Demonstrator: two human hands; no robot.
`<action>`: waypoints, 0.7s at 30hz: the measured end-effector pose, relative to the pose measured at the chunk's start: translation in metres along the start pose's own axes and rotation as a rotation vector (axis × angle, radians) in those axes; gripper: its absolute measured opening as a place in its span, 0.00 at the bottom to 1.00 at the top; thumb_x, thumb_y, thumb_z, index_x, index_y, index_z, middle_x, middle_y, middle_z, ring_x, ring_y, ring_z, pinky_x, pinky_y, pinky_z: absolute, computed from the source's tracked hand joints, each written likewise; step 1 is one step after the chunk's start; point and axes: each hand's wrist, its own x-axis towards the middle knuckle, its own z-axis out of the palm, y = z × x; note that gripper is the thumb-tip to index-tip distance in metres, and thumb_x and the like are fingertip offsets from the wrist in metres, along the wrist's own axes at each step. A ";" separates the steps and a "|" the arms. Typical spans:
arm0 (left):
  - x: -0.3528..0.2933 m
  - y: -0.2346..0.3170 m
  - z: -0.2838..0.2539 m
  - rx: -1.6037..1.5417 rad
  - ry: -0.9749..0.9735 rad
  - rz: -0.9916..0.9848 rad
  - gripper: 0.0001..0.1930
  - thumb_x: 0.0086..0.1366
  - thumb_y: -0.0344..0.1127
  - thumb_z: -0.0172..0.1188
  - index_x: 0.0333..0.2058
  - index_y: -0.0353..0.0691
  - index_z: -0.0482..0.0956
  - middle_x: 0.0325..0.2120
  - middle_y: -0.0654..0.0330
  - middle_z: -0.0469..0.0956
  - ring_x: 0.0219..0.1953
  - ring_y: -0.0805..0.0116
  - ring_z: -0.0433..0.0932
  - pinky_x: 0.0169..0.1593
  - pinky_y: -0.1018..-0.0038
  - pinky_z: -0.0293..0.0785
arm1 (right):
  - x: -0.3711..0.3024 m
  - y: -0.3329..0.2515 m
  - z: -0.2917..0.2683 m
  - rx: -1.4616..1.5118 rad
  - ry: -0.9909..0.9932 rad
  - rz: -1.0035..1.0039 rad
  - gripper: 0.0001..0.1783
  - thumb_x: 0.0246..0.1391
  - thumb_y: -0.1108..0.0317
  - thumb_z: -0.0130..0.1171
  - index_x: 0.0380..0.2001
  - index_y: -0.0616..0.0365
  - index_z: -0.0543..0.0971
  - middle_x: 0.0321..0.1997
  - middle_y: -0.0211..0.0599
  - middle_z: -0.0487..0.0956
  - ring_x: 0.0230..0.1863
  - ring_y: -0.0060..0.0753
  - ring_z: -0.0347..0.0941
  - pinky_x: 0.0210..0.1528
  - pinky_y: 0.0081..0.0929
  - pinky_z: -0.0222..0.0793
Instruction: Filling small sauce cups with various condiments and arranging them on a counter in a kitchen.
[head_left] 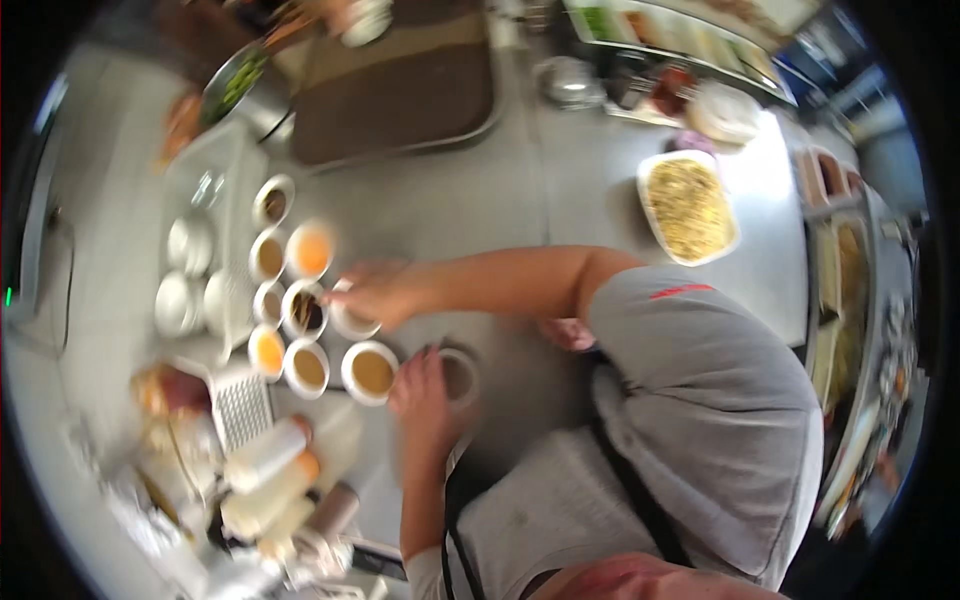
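Observation:
Several small white bowls of sauce stand in a group on the steel counter. My right hand (375, 293) reaches across from the right, its fingers curled over a blurred white bowl (358, 322). Its fingertips come close to a bowl of dark sauce (305, 312). Nearer to me, my left hand (423, 388) has its fingers at the rim of a blurred, greyish bowl (460, 380), and it seems to grip it. What that bowl holds is too smeared to tell. Just left of this hand sits a bowl of brown-yellow sauce (370, 374).
A large brown tray (400, 90) lies beyond the bowls. On the left stands a white crate (225, 170) with white cups; squeeze bottles (268, 455) lie nearer. A white tub of shredded yellow food (690, 208) is at right. Another person's hand (335, 15) shows at the top.

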 end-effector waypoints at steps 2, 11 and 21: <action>-0.003 -0.008 0.007 -0.024 -0.004 0.006 0.44 0.29 0.41 0.67 0.48 0.38 0.56 0.46 0.52 0.59 0.48 0.54 0.56 0.49 0.62 0.52 | 0.001 -0.008 -0.009 0.029 -0.060 0.014 0.43 0.28 0.69 0.61 0.52 0.48 0.54 0.52 0.50 0.56 0.53 0.49 0.53 0.52 0.39 0.53; 0.055 -0.009 -0.008 -0.014 0.104 0.051 0.42 0.34 0.39 0.65 0.50 0.37 0.53 0.49 0.47 0.54 0.48 0.51 0.57 0.48 0.62 0.54 | -0.019 0.008 -0.053 -0.075 -0.018 0.095 0.48 0.28 0.66 0.61 0.55 0.49 0.47 0.57 0.54 0.46 0.55 0.54 0.47 0.53 0.44 0.48; 0.126 -0.025 -0.019 0.103 0.057 -0.049 0.39 0.39 0.43 0.62 0.50 0.38 0.54 0.50 0.48 0.54 0.53 0.53 0.52 0.53 0.62 0.46 | -0.112 0.111 -0.185 -0.350 0.502 0.583 0.25 0.37 0.65 0.54 0.44 0.54 0.67 0.46 0.43 0.67 0.46 0.41 0.63 0.46 0.31 0.60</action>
